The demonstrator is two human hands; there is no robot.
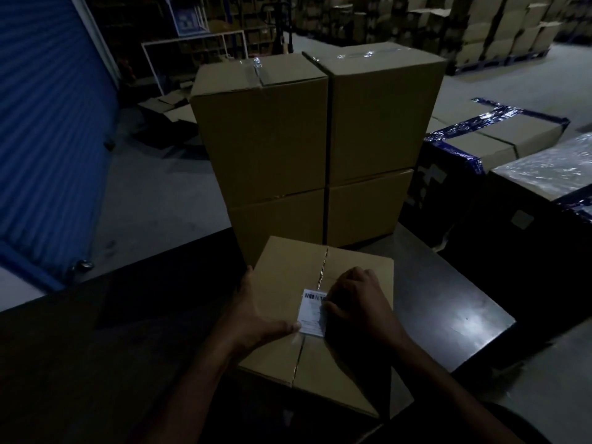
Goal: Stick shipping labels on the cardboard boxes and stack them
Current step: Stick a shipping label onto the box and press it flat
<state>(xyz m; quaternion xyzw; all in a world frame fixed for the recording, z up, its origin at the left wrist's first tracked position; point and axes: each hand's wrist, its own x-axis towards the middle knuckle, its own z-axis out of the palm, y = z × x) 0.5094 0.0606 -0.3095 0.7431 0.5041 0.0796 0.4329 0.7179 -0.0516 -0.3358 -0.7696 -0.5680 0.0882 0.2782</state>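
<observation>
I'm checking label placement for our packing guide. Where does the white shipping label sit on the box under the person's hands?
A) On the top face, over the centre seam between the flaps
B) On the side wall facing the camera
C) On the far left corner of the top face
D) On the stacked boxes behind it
A: the shipping label lies flat on top of the box, across the centre seam, with the left hand and right hand on it.

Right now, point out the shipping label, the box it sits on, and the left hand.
shipping label [312, 315], head view, middle of the white paper.
box [282, 277], head view, bare top flap left of the seam.
left hand [256, 318], head view, back of the hand, thumb touching the label's corner.
</observation>
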